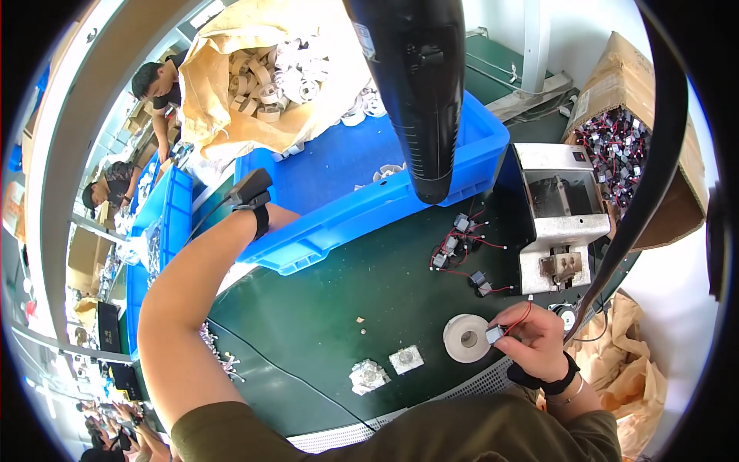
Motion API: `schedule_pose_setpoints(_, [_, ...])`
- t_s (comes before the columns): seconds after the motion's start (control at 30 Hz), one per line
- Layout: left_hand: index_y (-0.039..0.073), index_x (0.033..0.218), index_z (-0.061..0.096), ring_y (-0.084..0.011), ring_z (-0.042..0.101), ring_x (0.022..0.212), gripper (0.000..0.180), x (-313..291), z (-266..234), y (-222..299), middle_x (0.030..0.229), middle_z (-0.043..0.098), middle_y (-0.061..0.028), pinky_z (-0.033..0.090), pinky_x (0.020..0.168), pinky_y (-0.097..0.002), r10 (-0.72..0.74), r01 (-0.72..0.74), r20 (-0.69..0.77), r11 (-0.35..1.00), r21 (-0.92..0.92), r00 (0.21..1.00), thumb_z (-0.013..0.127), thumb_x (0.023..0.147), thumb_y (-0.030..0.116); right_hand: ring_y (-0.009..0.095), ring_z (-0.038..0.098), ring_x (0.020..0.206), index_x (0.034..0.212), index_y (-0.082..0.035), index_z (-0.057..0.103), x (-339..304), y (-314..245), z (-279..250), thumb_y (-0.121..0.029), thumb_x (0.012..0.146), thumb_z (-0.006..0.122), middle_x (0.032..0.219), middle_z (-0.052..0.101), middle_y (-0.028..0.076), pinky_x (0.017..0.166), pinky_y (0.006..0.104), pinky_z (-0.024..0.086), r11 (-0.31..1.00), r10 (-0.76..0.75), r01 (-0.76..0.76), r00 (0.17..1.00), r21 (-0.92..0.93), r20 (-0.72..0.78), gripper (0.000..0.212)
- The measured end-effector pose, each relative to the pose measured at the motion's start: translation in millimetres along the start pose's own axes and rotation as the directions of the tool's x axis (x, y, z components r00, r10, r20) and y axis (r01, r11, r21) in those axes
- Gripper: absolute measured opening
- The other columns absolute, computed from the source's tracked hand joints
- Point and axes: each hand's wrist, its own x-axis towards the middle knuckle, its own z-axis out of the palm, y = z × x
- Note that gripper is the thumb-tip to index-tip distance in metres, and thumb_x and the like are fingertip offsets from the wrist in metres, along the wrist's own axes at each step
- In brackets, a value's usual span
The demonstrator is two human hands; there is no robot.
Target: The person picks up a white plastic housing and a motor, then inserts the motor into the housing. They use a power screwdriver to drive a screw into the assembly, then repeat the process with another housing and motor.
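Note:
My right hand [537, 339] is closed, pinching a small boxy grey component with red wires [495, 334] between thumb and fingers. Just left of it, a round white ring-shaped part [466, 339] lies on the green table, its centre hollow. My left arm reaches forward to the blue bin [362, 208]. Only the back of my left hand [282, 218] shows near the wrist; its fingers are hidden behind the bin's near wall. Several more wired components [454, 245] lie loose beyond my right hand.
A white bench machine [560, 219] stands at right, before a cardboard box [670, 192] of wired components. A paper-lined sack [208, 115] of white rings is behind the bin. A black cylindrical device [419, 100] hangs overhead. Two whitish blocks [406, 359] and a cable [289, 373] lie near.

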Motion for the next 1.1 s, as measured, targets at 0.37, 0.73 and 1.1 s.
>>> schedule_pose_setpoints(0.37, [0.003,0.106,0.063,-0.0233,0.061,0.09,0.033,13,9,-8,0.1,0.064,-0.0133,0.048,0.079,-0.0368,0.125,-0.072,0.064,0.841,-0.537,0.99,0.05,0.088,0.028,0.018,0.059,0.089,0.101,0.006,0.055,-3,-1,-6,0.005,0.077,0.064,0.099,0.058,0.016,0.077,0.0287,0.05,1.0,-0.003,0.003,1.0,-0.028,0.015,0.026])
schedule_pose_setpoints(0.73, [0.002,0.115,0.056,-0.0152,0.056,0.09,0.034,64,-4,-8,0.109,0.06,-0.0098,0.045,0.08,-0.0314,0.51,-0.419,-0.046,0.649,-0.635,0.859,0.051,0.09,0.023,0.018,0.059,0.088,0.101,0.006,0.055,-2,0,-5,0.005,0.077,0.065,0.099,0.059,0.016,0.077,0.0288,0.05,1.0,-0.007,0.007,1.0,-0.002,0.004,0.026])
schedule_pose_setpoints(1.1, [0.003,0.095,0.061,-0.0196,0.054,0.085,0.012,130,-57,31,0.09,0.058,-0.0108,0.047,0.08,-0.0322,0.811,-0.599,-0.217,-0.193,0.777,-0.543,0.062,0.083,0.004,0.016,0.061,0.087,0.099,0.005,0.058,2,2,-2,0.006,0.076,0.066,0.099,0.059,0.013,0.073,0.0248,0.052,0.999,-0.036,0.036,0.999,-0.006,-0.008,0.025])
